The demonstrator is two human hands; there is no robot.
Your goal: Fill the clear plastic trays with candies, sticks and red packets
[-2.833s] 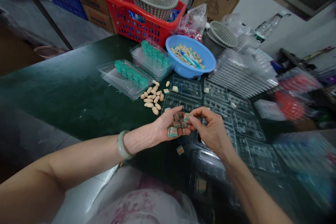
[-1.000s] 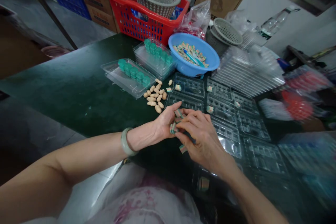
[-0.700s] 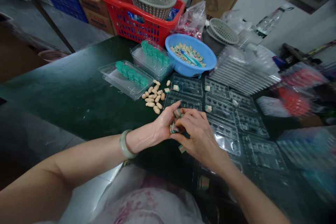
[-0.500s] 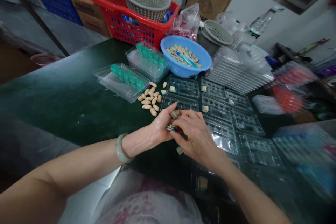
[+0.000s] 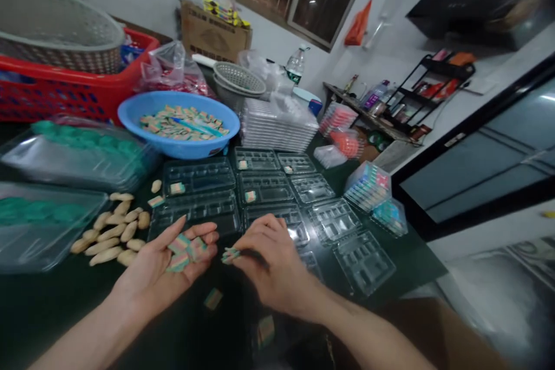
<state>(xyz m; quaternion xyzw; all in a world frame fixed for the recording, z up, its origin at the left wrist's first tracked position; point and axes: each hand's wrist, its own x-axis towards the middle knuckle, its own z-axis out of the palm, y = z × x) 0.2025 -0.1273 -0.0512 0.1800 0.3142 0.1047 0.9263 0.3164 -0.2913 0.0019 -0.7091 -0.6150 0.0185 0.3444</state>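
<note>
My left hand [image 5: 173, 266] is palm up, fingers loosely curled, with several small flat pieces [image 5: 184, 251] striped in green, cream and orange lying in it. Just to its right, my right hand [image 5: 269, 260] pinches a few more striped pieces [image 5: 230, 255] between thumb and fingertips. Beyond both hands lie clear plastic trays [image 5: 197, 208] with moulded compartments. Single striped pieces sit in some of them, such as the tray [image 5: 269, 188] in the second row. One loose striped piece [image 5: 213, 299] rests on the dark green table between my forearms, and another [image 5: 266, 330] lies nearer me.
Peanuts [image 5: 115, 231] lie left of my left hand, beside clear packs holding green pieces [image 5: 87, 139]. A blue basin [image 5: 130, 118] of striped pieces stands behind. A red basket [image 5: 56, 92], stacked clear trays [image 5: 277, 127] and filled packs [image 5: 368, 185] stand around the edges.
My hands have moved apart; the right has drawn away with a few striped pieces. The left has opened out, exposing the pieces on its palm. The view has swung right.
</note>
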